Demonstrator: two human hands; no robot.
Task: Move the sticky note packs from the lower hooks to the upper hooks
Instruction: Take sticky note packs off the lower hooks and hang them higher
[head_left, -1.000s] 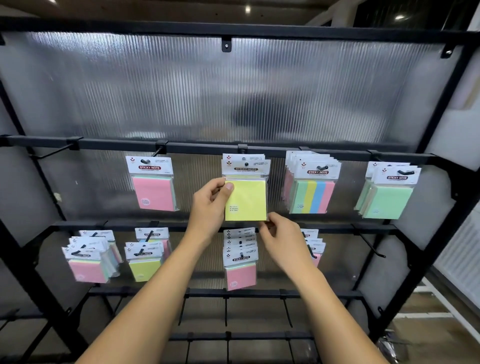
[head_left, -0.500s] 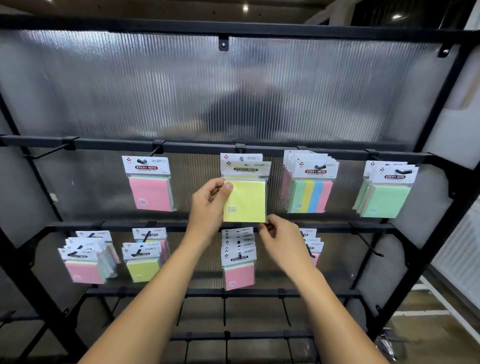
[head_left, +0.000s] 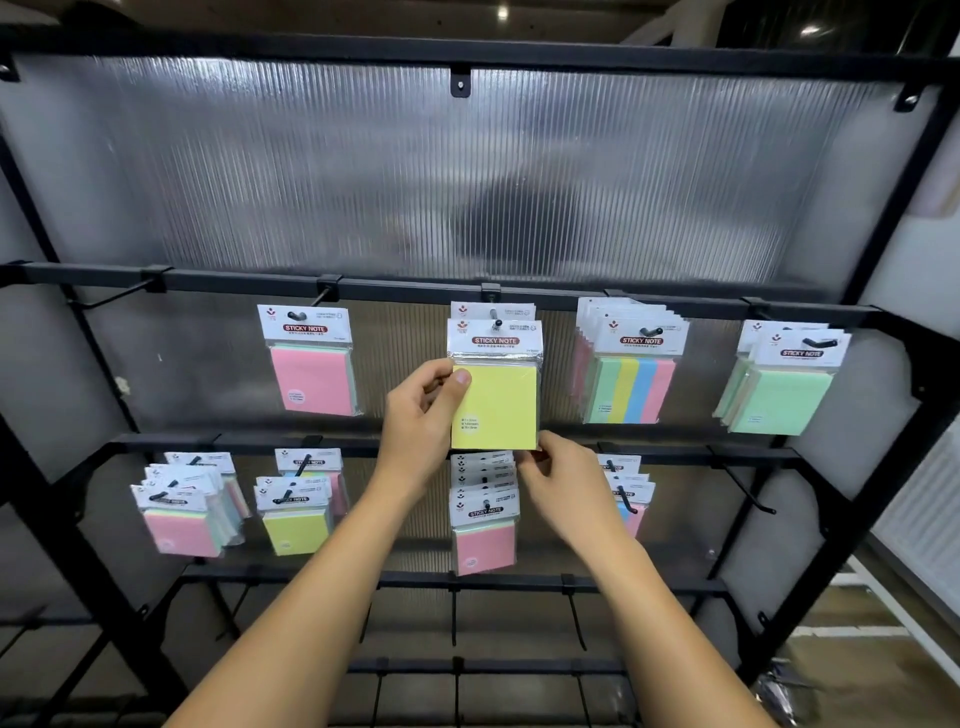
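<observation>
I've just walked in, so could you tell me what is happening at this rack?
A person holds a yellow sticky note pack on the middle upper hook, whose tip shows through its hole. The left hand pinches its left edge, the right hand its lower right corner. More packs hang on the lower hooks.

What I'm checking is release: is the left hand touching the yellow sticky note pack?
Touching. Head view: the left hand pinches the yellow sticky note pack at its left edge, thumb on its front.

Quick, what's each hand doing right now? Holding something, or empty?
Left hand: grips the yellow sticky note pack by its left edge.
Right hand: pinches that pack's lower right corner.
</observation>
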